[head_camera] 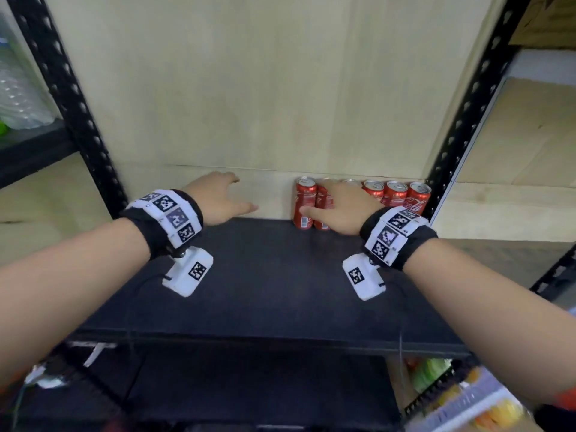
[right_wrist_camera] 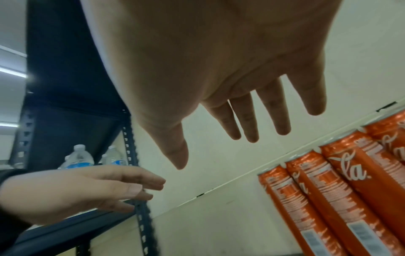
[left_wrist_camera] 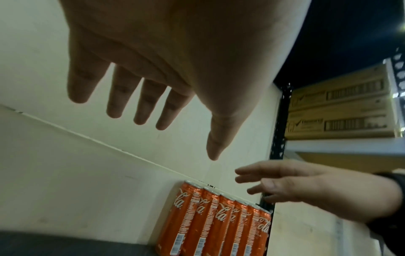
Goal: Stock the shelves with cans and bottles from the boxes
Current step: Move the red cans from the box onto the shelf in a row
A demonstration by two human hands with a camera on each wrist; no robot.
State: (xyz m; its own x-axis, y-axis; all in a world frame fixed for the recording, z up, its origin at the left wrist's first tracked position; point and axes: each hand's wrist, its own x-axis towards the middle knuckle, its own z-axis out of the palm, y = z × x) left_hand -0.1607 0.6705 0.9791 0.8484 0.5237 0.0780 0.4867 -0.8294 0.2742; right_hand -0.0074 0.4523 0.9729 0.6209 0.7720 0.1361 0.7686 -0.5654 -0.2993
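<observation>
- The left hand (head_camera: 218,198) hangs in the air over the flat black shelf board (head_camera: 268,275), at about 10 o'clock on the board. Its fingers (left_wrist_camera: 116,97) are straight and spread, and it holds nothing.
- The right hand (head_camera: 339,207) is at about 1 o'clock on the board. Its fingers (right_wrist_camera: 271,110) are straight too, with nothing in them.
- From the head view the right hand sits in front of the row of tall red soda cans with white writing (head_camera: 396,194). I cannot tell if it touches them.
- The cans stand upright, side by side and touching, along the back of the board, from 12 o'clock over to the right corner. They are tight against the pale wooden back wall (head_camera: 249,88).
- The last can on the right is just beside the black metal post with holes (head_camera: 461,120).
- Another black metal post (head_camera: 71,98) stands at the left side, at about 10 o'clock.
- Past the left post, clear plastic water bottles with white caps (right_wrist_camera: 80,157) stand on the next shelf.
- Past the right post, brown cardboard boxes with barcodes (left_wrist_camera: 337,110) sit stacked on a pale shelf.
</observation>
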